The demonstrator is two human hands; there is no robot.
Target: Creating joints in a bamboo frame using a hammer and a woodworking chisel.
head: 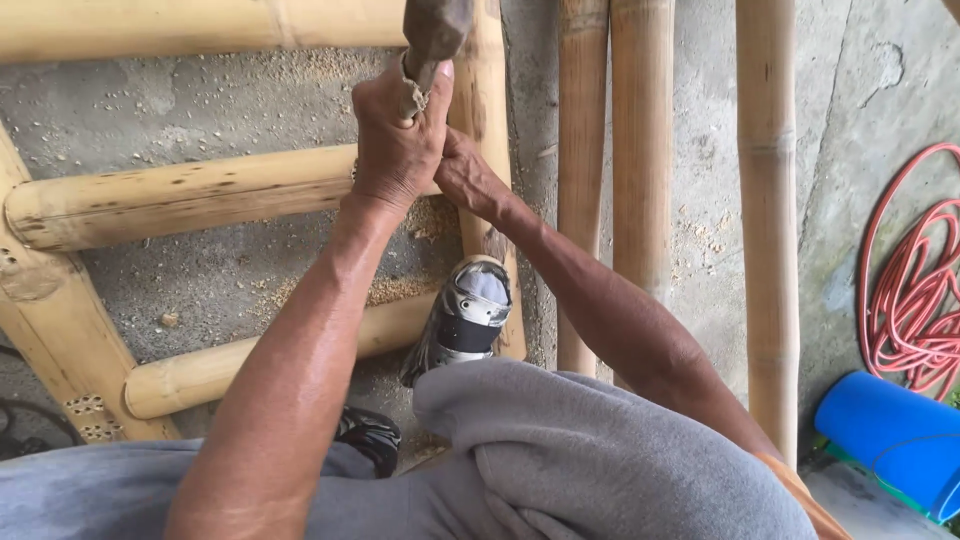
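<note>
My left hand (395, 140) is closed around the dark wooden handle of a tool (432, 35); the handle runs up out of the top of the view, with a frayed wrap at my fist. My right hand (468, 182) lies just behind it against the upright bamboo post (487, 110), and its fingers are hidden by the left hand. Both hands meet where a horizontal bamboo rung (180, 195) joins the post. My foot in a grey and black shoe (467, 315) presses on the post lower down.
A second rung (210, 372) and a slanted side pole (50, 320) belong to the same frame on the sawdust-strewn concrete floor. Three loose bamboo poles (640, 150) lie to the right. A coiled red hose (915, 300) and a blue cylinder (890, 430) sit at the far right.
</note>
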